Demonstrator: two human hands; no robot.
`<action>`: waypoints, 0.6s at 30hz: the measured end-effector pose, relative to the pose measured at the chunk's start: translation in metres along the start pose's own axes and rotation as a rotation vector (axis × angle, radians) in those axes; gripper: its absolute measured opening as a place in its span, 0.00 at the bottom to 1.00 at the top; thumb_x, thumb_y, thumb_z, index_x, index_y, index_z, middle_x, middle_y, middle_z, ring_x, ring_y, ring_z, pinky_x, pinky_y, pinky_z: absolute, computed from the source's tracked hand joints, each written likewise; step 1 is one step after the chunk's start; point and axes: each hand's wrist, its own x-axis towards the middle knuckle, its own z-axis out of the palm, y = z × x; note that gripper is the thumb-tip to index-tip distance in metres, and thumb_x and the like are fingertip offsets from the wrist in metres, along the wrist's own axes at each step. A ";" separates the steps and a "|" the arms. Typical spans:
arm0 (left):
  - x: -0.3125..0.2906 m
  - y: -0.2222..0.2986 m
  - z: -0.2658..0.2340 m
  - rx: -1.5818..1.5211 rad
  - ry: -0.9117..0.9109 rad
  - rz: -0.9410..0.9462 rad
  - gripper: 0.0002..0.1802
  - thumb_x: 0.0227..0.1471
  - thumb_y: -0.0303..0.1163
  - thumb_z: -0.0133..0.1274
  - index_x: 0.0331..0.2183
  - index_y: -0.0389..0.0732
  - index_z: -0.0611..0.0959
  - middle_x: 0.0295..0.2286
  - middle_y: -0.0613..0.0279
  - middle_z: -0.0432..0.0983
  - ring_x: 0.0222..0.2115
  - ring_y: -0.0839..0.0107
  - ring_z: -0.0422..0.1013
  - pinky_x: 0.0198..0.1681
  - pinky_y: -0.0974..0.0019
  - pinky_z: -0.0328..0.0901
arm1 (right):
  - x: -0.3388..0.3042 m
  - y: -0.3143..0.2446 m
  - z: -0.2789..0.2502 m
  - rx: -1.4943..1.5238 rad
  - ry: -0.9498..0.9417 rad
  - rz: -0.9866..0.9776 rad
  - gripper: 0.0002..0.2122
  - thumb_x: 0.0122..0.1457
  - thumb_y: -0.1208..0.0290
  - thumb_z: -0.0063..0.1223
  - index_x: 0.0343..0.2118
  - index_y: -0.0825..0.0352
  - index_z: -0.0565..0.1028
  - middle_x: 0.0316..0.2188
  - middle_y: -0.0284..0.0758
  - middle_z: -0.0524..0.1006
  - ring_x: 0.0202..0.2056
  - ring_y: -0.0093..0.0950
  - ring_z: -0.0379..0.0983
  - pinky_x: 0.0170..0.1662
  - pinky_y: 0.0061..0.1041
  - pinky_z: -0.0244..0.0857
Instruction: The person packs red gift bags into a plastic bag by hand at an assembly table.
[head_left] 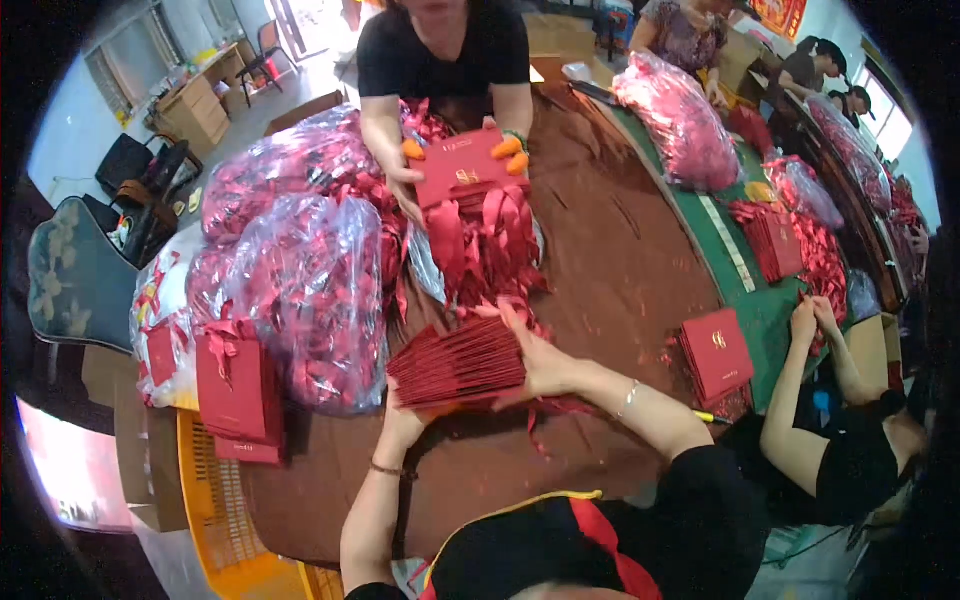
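Observation:
Between my two hands is a thick stack of red paper gift bags (458, 362), its layered edges turned up toward me. My left hand (402, 420) grips the stack's left end, with its fingers mostly hidden beneath. My right hand (543, 362) is wrapped round the right end, its thumb at the top. Just beyond lie loose red ribbons (490, 245). Across the table, a person with orange finger covers holds another stack of red gift bags (462, 168) with gold print, from which ribbons hang.
Clear plastic sacks (300, 295) full of red bags bulk at the left, beside standing red bags (238, 390). A yellow crate (215, 510) is below them. Another stack of red bags (716, 355) lies right on the brown cloth (620, 240). Co-workers' arms (800, 430) are at the right.

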 end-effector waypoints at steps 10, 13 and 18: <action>0.016 -0.001 0.007 0.560 0.135 0.345 0.40 0.30 0.18 0.63 0.46 0.38 0.60 0.42 0.59 0.67 0.41 0.65 0.67 0.45 0.62 0.65 | 0.018 0.014 0.004 0.136 0.134 0.162 0.37 0.38 0.74 0.63 0.52 0.68 0.54 0.47 0.39 0.62 0.50 0.28 0.58 0.55 0.27 0.50; 0.015 -0.008 0.000 0.653 0.120 0.421 0.38 0.32 0.16 0.61 0.45 0.38 0.60 0.42 0.58 0.66 0.40 0.66 0.68 0.42 0.64 0.67 | 0.017 0.009 0.001 -0.017 0.043 0.161 0.39 0.38 0.75 0.64 0.53 0.67 0.52 0.46 0.37 0.63 0.49 0.29 0.59 0.54 0.26 0.50; 0.010 -0.012 0.007 0.178 0.182 0.194 0.34 0.34 0.12 0.57 0.44 0.39 0.61 0.42 0.57 0.66 0.40 0.69 0.67 0.40 0.65 0.69 | 0.006 0.013 0.012 0.024 0.134 0.180 0.40 0.37 0.77 0.64 0.53 0.68 0.51 0.44 0.36 0.67 0.47 0.26 0.62 0.52 0.26 0.54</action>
